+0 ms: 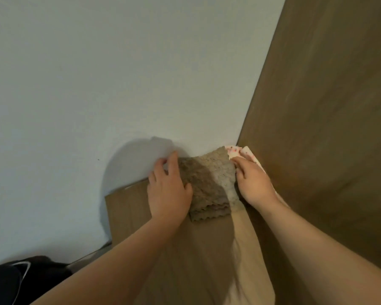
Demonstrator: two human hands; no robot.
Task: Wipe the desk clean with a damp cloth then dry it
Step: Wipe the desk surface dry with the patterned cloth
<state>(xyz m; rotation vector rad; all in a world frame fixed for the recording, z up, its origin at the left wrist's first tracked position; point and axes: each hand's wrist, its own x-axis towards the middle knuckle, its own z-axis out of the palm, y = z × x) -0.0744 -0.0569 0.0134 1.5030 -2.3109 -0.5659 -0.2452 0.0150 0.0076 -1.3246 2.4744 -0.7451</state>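
Note:
A folded grey-brown fluffy cloth [209, 183] lies on the wooden desk [128, 208] in the far corner, where the white wall meets a tall wooden panel. My left hand [168, 190] rests on the cloth's left side, fingers spread toward the wall and thumb lying over the fabric. My right hand [252, 181] lies flat on a second cloth, white with a pink pattern [246, 151], pressed against the panel just right of the grey one. Only the far tip and a thin right edge of the patterned cloth show past my hand.
The white wall [97, 84] rises behind the desk. A tall brown wooden panel [328, 128] bounds the desk on the right. The desk's left edge [108, 216] drops off; a dark bag or garment [20, 280] lies below at the lower left.

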